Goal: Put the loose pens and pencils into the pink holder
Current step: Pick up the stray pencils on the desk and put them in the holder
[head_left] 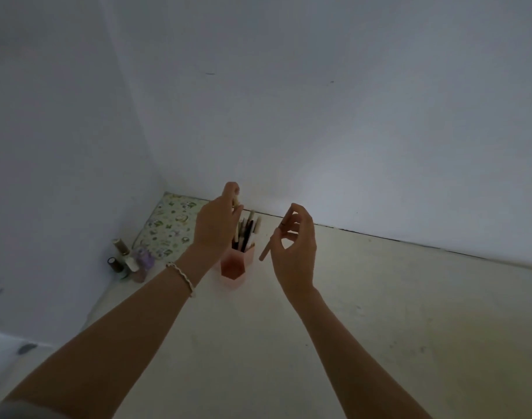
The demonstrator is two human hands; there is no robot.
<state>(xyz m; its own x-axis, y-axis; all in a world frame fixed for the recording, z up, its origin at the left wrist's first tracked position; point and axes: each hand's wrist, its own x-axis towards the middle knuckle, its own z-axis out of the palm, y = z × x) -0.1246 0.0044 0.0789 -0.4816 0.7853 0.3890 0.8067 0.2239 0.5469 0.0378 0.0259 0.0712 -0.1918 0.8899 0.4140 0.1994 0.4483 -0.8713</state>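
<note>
— What do we see of the pink holder [236, 265]?
— It stands upright at twelve o'clock near the wall, hexagonal, translucent, with pens and pencils [246, 232] leaning toward one o'clock.
— Any loose?
— One tan pencil [270, 243], raised at its three o'clock, tilted.

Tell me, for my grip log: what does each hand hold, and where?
Right hand pinches a pencil near its upper end. Left hand grips a pen by its top, above the holder.

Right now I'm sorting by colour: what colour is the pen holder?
Pink, a pale salmon shade, on the pen holder; the head view shows it.
</note>
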